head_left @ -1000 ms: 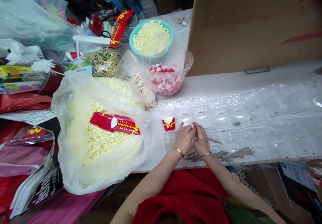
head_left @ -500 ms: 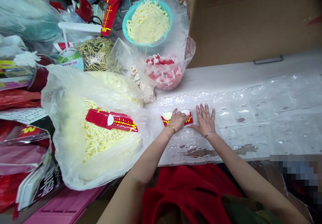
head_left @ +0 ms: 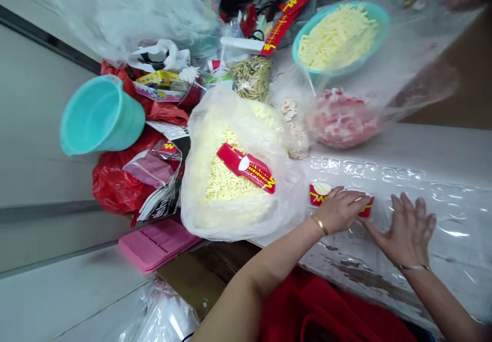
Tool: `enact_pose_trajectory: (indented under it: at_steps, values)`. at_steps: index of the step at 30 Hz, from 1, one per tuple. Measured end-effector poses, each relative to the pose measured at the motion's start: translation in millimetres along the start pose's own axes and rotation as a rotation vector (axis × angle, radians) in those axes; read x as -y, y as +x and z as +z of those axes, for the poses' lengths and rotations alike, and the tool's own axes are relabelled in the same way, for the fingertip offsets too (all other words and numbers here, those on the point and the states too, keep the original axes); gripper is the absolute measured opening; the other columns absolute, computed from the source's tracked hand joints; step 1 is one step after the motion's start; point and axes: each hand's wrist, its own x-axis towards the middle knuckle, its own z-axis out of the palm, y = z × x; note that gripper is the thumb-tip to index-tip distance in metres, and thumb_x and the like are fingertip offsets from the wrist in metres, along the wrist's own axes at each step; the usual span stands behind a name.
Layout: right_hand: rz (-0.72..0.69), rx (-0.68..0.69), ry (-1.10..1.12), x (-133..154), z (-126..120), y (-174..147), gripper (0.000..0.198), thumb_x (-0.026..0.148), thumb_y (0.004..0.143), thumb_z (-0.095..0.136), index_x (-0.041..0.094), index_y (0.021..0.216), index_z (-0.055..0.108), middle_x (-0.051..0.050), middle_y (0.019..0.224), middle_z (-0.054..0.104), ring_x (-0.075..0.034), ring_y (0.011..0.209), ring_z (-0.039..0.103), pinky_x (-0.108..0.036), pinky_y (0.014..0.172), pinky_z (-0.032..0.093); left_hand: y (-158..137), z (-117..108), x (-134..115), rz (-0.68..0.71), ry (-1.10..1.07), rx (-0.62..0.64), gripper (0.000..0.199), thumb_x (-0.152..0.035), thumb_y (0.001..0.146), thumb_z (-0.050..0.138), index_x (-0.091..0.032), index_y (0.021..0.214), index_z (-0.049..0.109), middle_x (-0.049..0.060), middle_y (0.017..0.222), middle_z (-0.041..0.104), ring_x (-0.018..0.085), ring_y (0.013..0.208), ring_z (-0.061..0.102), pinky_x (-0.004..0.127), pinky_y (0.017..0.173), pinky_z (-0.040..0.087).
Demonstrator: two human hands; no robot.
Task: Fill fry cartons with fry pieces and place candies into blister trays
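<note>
My left hand (head_left: 342, 209) lies across two small red-and-yellow french fry cartons on the table, its fingers stretched out to the right over them. One carton (head_left: 318, 193) shows its white rounded top left of the hand; the other carton (head_left: 368, 208) is partly covered by the fingers. Flat on the plastic table cover (head_left: 449, 219), my right hand (head_left: 409, 229) has its fingers spread, the thumb pointing towards the right carton. To the left, flat red carton blanks (head_left: 246, 166) rest on cream-coloured fry-shaped sticks (head_left: 219, 183) in a large clear plastic bag (head_left: 200, 214).
A turquoise bowl (head_left: 298, 57) heaped with similar sticks stands at the back, behind a bag of red and white pieces (head_left: 344, 126). Brown cardboard (head_left: 461, 85) borders the right. Further left are a turquoise bucket (head_left: 103, 114), red bags (head_left: 119, 183) and a pink plastic tray (head_left: 157, 244).
The view has swung left, so the bucket now shows and everything sits further right. The left hand has flattened further over the cartons; the right hand stays spread beside them.
</note>
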Motion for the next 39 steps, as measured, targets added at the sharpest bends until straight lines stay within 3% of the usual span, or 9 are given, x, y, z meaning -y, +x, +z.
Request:
enact_pose_trajectory:
  at_steps: [3, 6, 10, 15, 20, 27, 29, 33, 39]
  values:
    - [-0.135, -0.051, 0.253, 44.1, -8.4, -4.3, 0.053, 0.045, 0.083, 0.057, 0.017, 0.127, 0.048, -0.020, 0.117, 0.056, -0.036, 0.115, 0.049, -0.054, 0.095, 0.038, -46.7, -61.4, 13.5, -0.180, -0.094, -0.432, 0.034, -0.026, 0.088, 0.048, -0.019, 0.121, 0.050, 0.010, 0.112, 0.061, 0.019, 0.108, 0.054, 0.036, 0.095, 0.042]
    - [-0.370, 0.135, 0.568, 119.1, -4.0, 4.4, 0.026, 0.027, 0.087, 0.056, 0.020, 0.112, 0.055, -0.011, 0.099, 0.062, -0.024, 0.092, 0.059, -0.040, 0.080, 0.050, -91.4, -122.6, 65.7, -0.601, 0.007, -0.823, 0.025, -0.029, 0.088, 0.050, -0.018, 0.109, 0.055, 0.010, 0.102, 0.061, 0.021, 0.101, 0.055, 0.039, 0.092, 0.042]
    - [-0.573, 0.179, 0.630, 226.8, 31.4, 39.9, 0.031, 0.028, 0.089, 0.053, 0.018, 0.118, 0.052, -0.012, 0.108, 0.060, -0.026, 0.104, 0.053, -0.042, 0.089, 0.045, -125.6, -164.0, 146.6, -1.022, 0.144, -0.655, 0.023, -0.032, 0.081, 0.059, -0.020, 0.102, 0.061, 0.010, 0.106, 0.056, 0.026, 0.105, 0.051, 0.041, 0.090, 0.039]
    - [-0.506, 0.140, 0.311, 289.7, 93.5, 79.0, 0.080, 0.044, 0.075, 0.065, 0.008, 0.138, 0.031, -0.021, 0.132, 0.044, -0.037, 0.123, 0.036, -0.053, 0.101, 0.029, -141.2, -158.3, 180.3, -0.971, -0.063, -0.531, 0.009, -0.022, 0.076, 0.063, -0.019, 0.082, 0.058, 0.003, 0.088, 0.058, 0.018, 0.085, 0.055, 0.033, 0.082, 0.041]
    - [-0.502, 0.188, 0.261, 290.8, 119.7, 79.2, 0.079, 0.044, 0.072, 0.062, 0.008, 0.136, 0.033, -0.019, 0.122, 0.050, -0.034, 0.111, 0.043, -0.049, 0.097, 0.032, -156.5, -153.9, 185.3, -0.795, -0.433, -0.671, 0.007, -0.021, 0.080, 0.057, -0.017, 0.080, 0.050, -0.002, 0.072, 0.054, 0.010, 0.065, 0.050, 0.022, 0.063, 0.040]
    - [-0.481, 0.125, 0.264, 300.5, 103.8, 82.1, 0.090, 0.052, 0.072, 0.061, 0.008, 0.141, 0.023, -0.020, 0.133, 0.042, -0.038, 0.122, 0.035, -0.055, 0.101, 0.026, -188.1, -193.3, 187.4, -0.961, -0.506, -1.245, 0.011, -0.019, 0.082, 0.053, -0.018, 0.081, 0.042, -0.006, 0.061, 0.047, 0.008, 0.055, 0.047, 0.018, 0.055, 0.036]
    - [-0.560, 0.127, 0.297, 305.2, 92.9, 73.0, 0.097, 0.053, 0.074, 0.060, 0.009, 0.145, 0.011, -0.020, 0.141, 0.034, -0.038, 0.128, 0.029, -0.057, 0.104, 0.022, -195.4, -192.8, 165.1, -0.914, -0.596, -1.163, 0.013, -0.023, 0.082, 0.056, -0.019, 0.082, 0.043, -0.006, 0.062, 0.048, 0.008, 0.055, 0.048, 0.018, 0.054, 0.037]
    - [-0.630, 0.293, 0.395, 292.6, 85.0, 38.5, 0.085, 0.040, 0.080, 0.055, 0.010, 0.145, 0.010, -0.019, 0.131, 0.045, -0.032, 0.117, 0.044, -0.049, 0.098, 0.038, -209.4, -172.4, 119.2, -0.775, -0.727, -0.658, 0.016, -0.034, 0.086, 0.053, -0.019, 0.089, 0.047, -0.003, 0.070, 0.054, 0.009, 0.061, 0.053, 0.020, 0.058, 0.042]
    - [-0.472, 0.376, 0.391, 250.8, 99.8, -6.5, 0.079, 0.050, 0.076, 0.061, 0.011, 0.137, 0.028, -0.019, 0.125, 0.049, -0.033, 0.113, 0.049, -0.049, 0.094, 0.045, -231.0, -143.4, 134.9, -1.045, 0.009, -0.328, 0.045, -0.036, 0.074, 0.067, -0.018, 0.111, 0.049, 0.010, 0.105, 0.054, 0.022, 0.097, 0.056, 0.031, 0.079, 0.044]
